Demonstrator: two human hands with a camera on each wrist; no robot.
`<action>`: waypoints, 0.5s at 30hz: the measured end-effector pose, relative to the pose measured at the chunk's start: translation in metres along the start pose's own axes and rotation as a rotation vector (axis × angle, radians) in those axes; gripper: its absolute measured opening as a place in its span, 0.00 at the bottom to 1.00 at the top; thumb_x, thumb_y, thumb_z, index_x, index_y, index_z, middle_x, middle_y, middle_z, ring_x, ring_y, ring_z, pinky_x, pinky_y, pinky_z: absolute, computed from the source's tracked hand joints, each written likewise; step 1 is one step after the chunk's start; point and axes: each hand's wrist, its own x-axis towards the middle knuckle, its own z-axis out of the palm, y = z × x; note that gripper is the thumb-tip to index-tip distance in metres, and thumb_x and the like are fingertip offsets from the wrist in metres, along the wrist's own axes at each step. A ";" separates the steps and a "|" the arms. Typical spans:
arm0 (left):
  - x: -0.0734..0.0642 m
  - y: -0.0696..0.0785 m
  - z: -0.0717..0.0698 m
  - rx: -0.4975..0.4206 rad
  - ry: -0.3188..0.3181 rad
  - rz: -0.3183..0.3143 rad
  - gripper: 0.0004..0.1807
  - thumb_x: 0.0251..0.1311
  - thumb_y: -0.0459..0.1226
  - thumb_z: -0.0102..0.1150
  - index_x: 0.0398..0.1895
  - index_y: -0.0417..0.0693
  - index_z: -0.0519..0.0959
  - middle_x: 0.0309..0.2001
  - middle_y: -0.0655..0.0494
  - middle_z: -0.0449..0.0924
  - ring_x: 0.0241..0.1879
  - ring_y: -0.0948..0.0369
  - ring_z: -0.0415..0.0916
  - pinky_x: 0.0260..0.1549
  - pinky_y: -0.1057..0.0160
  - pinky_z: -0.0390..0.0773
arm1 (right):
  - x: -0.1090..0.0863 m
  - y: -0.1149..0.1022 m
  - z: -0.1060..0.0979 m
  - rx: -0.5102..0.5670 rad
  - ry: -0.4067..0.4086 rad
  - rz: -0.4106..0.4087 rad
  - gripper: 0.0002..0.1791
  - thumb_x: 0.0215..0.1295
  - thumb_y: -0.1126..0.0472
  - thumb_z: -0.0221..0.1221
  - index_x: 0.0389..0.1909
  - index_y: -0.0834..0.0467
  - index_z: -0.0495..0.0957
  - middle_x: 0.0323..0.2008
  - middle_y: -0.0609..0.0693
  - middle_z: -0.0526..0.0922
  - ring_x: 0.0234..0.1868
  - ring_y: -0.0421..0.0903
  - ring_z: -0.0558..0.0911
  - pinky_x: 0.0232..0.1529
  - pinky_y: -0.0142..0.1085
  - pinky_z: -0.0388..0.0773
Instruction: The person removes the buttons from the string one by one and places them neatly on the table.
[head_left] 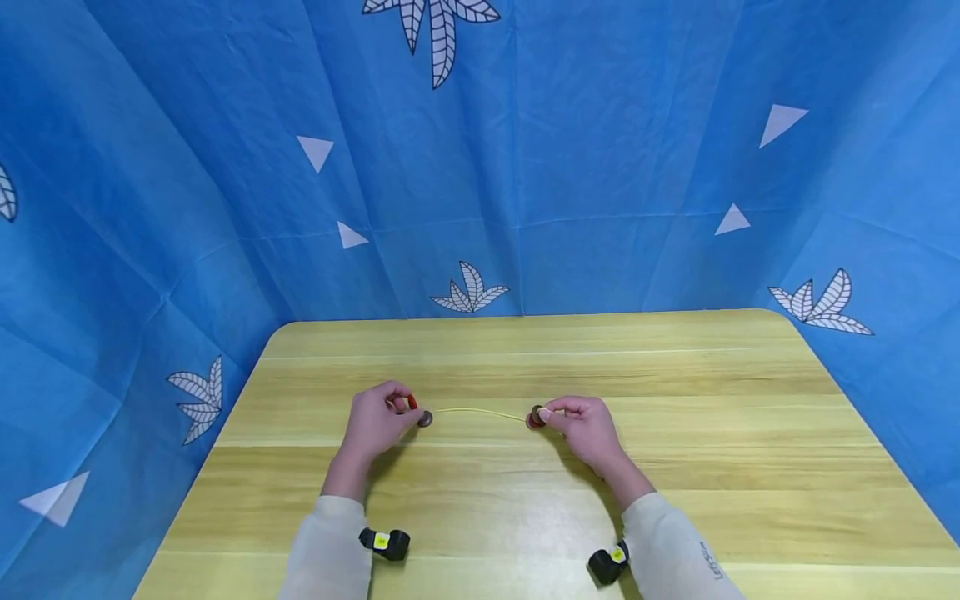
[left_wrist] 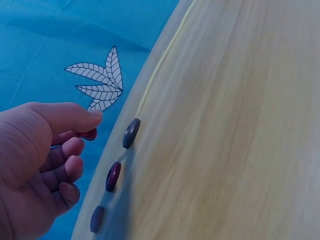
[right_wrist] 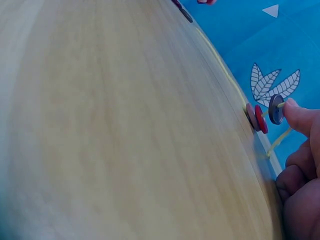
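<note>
My left hand pinches a red button between thumb and fingers, raised over the table. Just below its fingertips, in the left wrist view, a dark button, a dark red button and a grey one stand in a row. A thin yellow cord stretches from this row toward my right hand. That hand pinches the cord close to a dark brown button. A red button and a brownish one sit beside it on the cord.
The wooden table reaches back to a blue curtain with leaf and triangle prints, which also hangs along both sides. Small black devices with yellow labels are at both sleeve cuffs. A loose cord tail hangs below the right fingers.
</note>
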 end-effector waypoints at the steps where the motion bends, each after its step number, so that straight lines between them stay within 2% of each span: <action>1: -0.001 0.000 -0.001 0.001 -0.007 0.002 0.14 0.52 0.36 0.76 0.39 0.43 0.81 0.28 0.53 0.74 0.27 0.55 0.71 0.20 0.61 0.72 | 0.000 0.000 0.000 -0.001 0.001 -0.001 0.02 0.61 0.65 0.69 0.30 0.60 0.88 0.11 0.47 0.67 0.16 0.39 0.62 0.19 0.30 0.58; 8: -0.006 -0.001 -0.005 0.053 -0.038 0.008 0.13 0.51 0.33 0.76 0.38 0.43 0.81 0.27 0.55 0.73 0.27 0.57 0.69 0.26 0.61 0.72 | 0.000 0.000 0.000 0.003 -0.001 0.012 0.02 0.61 0.65 0.69 0.30 0.60 0.88 0.12 0.47 0.68 0.16 0.39 0.63 0.20 0.30 0.59; 15: -0.013 -0.003 -0.008 0.066 -0.067 0.007 0.12 0.51 0.32 0.76 0.36 0.44 0.81 0.23 0.55 0.71 0.27 0.59 0.69 0.31 0.60 0.71 | 0.000 0.001 0.001 0.003 0.006 0.000 0.02 0.61 0.66 0.69 0.30 0.60 0.88 0.11 0.46 0.64 0.17 0.39 0.61 0.21 0.31 0.59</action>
